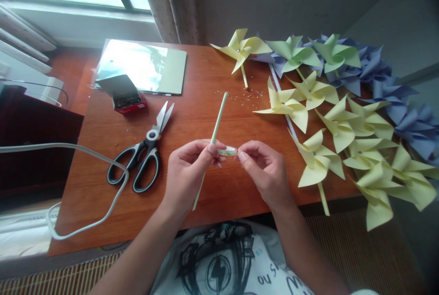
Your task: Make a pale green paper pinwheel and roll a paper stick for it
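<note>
I see my left hand (190, 167) pinching a pale green stick (216, 130) and tape roll (227, 151); my right hand (262, 167) pinches the roll's other side above the surface (192, 103).

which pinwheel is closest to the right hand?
The yellow pinwheel at the table's front edge, its stick pointing down toward the person. It lies just right of the right hand; the other pinwheels lie farther back or right.

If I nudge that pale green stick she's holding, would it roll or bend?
The stick looks thin, round and straight, so it would probably roll on the table and feel very light. It likely flexes easily; the left hand pinches it with just fingertips.
</note>
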`<state>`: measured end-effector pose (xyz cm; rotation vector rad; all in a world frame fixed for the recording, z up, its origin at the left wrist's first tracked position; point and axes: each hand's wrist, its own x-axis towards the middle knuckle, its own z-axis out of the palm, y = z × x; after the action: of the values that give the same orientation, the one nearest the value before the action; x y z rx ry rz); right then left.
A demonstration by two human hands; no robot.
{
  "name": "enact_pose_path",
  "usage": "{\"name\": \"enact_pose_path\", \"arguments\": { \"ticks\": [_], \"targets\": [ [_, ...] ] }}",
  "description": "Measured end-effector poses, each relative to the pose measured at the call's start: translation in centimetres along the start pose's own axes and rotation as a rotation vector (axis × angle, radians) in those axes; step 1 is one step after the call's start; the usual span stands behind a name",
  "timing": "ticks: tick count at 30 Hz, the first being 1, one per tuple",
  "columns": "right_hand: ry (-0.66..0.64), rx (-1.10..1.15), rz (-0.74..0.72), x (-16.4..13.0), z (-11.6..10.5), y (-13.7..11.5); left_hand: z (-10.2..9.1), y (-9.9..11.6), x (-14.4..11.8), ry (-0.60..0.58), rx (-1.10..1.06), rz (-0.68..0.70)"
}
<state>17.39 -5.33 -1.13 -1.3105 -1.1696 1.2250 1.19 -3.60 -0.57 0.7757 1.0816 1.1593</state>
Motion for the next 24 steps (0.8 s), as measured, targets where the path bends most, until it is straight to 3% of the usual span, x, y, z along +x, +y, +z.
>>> {"name": "enact_pose_path", "arguments": {
  "ticks": [6,11,19,24],
  "targets": [
    [0.004,0.012,-0.134,0.4,-0.6,0.7,-0.5,-0.5,0.4,-0.030,-0.127,-0.079],
    [-0.161,-0.079,-0.172,0.8,-1.2,1.0,-0.3,-0.4,0.5,-0.064,-0.201,-0.125],
    [-0.279,-0.054,-0.219,0.6,-1.6,0.6,-0.3,-0.1,0.5,-0.109,-0.183,-0.152],
    [-0.210,-0.015,-0.182,0.6,-1.8,0.1,-0.2,-0.2,0.3,-0.101,-0.075,-0.157]
  ]
}}
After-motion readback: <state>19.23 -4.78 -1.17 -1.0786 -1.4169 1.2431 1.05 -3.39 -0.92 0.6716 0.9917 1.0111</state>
